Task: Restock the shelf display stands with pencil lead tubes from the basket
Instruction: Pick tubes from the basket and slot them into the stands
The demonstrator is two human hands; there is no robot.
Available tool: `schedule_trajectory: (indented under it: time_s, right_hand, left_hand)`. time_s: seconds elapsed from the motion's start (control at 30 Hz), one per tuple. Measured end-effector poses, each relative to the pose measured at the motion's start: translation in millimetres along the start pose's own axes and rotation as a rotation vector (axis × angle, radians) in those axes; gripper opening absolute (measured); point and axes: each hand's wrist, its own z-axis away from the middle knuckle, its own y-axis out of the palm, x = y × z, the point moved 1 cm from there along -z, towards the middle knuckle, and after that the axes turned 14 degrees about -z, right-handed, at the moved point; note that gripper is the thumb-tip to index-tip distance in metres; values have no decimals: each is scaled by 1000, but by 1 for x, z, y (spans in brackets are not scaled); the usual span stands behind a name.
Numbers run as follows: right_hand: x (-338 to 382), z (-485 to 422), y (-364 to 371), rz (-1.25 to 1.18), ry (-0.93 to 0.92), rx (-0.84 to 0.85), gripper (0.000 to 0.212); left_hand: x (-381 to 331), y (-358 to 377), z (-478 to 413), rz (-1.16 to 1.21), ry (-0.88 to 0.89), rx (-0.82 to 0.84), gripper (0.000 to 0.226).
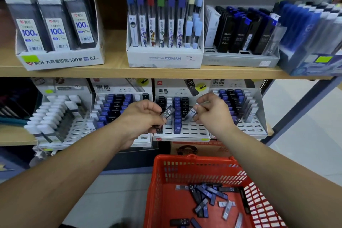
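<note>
A red basket [192, 158], patterned with rows of slots, is seen at five o'clock. Black, blue and clear lead tubes [218, 192] are seen inside.

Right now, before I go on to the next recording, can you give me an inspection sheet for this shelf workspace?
Surface: wooden lower shelf; the middle stand on it has empty front slots.
Job's things: red basket below the shelf, with loose tubes lying on its bottom.
Clutter: nothing seen.
Grippers: left hand grips a black tube marked HB 0.7; right hand pinches a pale tube; both are in front of the middle stand.
Cables: nothing seen.
Surroundings: upper shelf with more boxed stock; pale floor to the right.
</note>
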Motion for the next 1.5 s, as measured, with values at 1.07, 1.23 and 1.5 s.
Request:
schedule_trajectory:
  time_s: [1.07,1.23,1.5]
  right_hand:
    - [-7,9,44,214,-187,206,11]
    - [-9,5,47,285,-232,241,15]
    - [-8,4,53,517,-369,278,7]
  left_hand:
    - [8,-13,-8,-179,232,-273,22]
    - [11,-13,-7,-164,238,-263,22]
    - [10,-13,-8,-146,259,-286,22]
